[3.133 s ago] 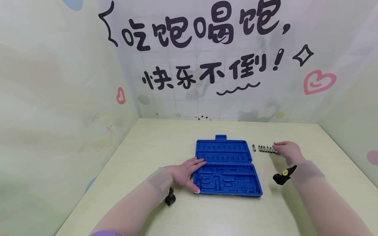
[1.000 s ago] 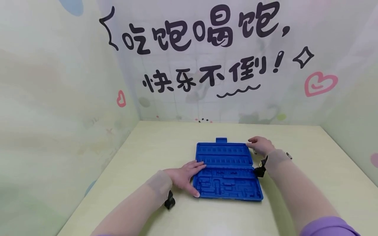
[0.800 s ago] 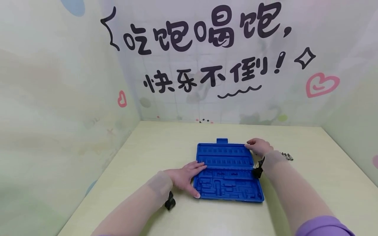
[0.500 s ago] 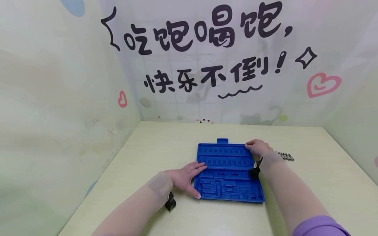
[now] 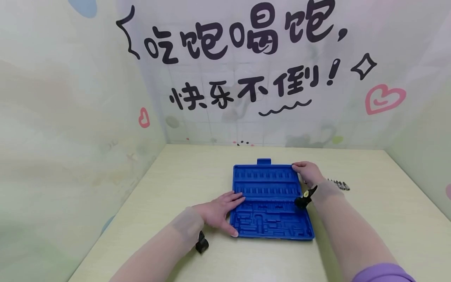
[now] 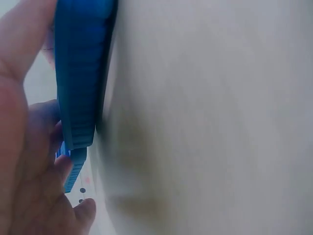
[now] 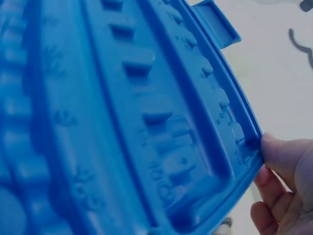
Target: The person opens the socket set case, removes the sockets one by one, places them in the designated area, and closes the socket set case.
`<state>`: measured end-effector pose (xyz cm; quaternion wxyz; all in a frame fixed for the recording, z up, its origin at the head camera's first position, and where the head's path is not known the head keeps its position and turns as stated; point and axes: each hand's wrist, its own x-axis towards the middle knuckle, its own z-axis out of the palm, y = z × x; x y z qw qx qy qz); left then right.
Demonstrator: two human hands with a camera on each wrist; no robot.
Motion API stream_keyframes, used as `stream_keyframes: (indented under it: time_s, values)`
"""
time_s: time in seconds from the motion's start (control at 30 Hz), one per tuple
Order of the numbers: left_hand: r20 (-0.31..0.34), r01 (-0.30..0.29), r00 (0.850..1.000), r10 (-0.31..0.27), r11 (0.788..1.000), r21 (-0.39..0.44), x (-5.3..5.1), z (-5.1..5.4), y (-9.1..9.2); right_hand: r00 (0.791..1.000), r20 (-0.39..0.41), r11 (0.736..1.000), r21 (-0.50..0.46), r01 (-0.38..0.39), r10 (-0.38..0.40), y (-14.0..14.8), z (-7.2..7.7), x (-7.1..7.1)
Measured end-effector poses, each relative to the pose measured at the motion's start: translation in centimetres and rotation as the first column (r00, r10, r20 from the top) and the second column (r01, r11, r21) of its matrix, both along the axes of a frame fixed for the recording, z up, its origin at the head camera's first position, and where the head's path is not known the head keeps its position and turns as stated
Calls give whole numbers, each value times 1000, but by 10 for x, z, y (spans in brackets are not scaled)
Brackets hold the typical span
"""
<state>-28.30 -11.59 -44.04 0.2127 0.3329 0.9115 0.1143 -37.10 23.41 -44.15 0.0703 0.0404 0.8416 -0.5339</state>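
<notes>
An unfolded blue plastic tool case (image 5: 271,237), with moulded hollows in both halves, lies on the table. My left hand (image 5: 217,211) rests on its left edge with spread fingers, thumb at the near left corner. In the left wrist view the left hand (image 6: 32,161) lies along the side wall of the case (image 6: 80,73). My right hand (image 5: 308,173) pinches the far right corner of the lid (image 5: 266,177), which tilts up slightly. In the right wrist view the thumb of the right hand (image 7: 288,181) presses the lid's rim (image 7: 239,93), with fingers beneath.
A row of small metal sockets (image 5: 340,184) lies to the right of the case, partly hidden behind the right wrist. The table (image 5: 190,164) ends at a printed back wall (image 5: 211,129), with side walls left and right.
My right hand has left the metal sockets and moved left to the lid's corner. The lid's far edge has now risen a little. My left hand has stayed on the case.
</notes>
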Motion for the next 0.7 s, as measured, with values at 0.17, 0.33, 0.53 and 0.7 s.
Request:
stream_keyframes:
  time_s: [0.17, 0.33, 0.53, 0.7]
  values:
    - [-64, -35, 997, 36, 999, 29, 6, -4, -3, 999, -38, 995, -99, 4, -8, 0, 8, 4]
    - [-59, -140, 988, 146, 986, 93, 14, -8, -6, 997, -81, 997, -74, -7, 1, 3, 20, 10]
    - [0, -210, 977, 212, 967, 142, 19, -11, -7, 989, -131, 994, -78, -74, 63, 9, 38, 22]
    - [26, -219, 976, 218, 957, 189, 19, -13, -8, 983, -158, 984, -133, -115, 94, 14, 44, 36]
